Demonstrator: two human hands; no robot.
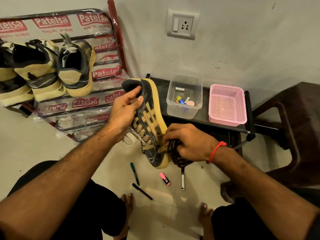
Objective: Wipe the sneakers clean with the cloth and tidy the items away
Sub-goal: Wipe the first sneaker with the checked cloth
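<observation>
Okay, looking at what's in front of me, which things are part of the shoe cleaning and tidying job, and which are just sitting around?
Part of the job:
sneaker in left hand
cloth in right hand
sneakers on rack
pens on floor
pink highlighter
clear box
pink basket

Lying about:
wall socket
brown chair

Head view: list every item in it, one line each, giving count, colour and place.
black and tan lace-up sneaker: 1, held up over the floor
dark striped cloth: 1, bunched against that sneaker's toe end
black and tan sneakers on rack: 3 in view, upper shelf
red metal shoe rack in printed plastic wrap: 1, left, against the wall
clear plastic tub: 1, on the low table, small items inside
pink mesh plastic basket: 1, right of the tub
low black table: 1, by the wall
pens and markers: 4, green, black, white and pink, on the floor tiles
grey wall socket: 1
dark brown plastic chair: 1, right
left hand: grips the sneaker's heel
right hand: holds the cloth
</observation>
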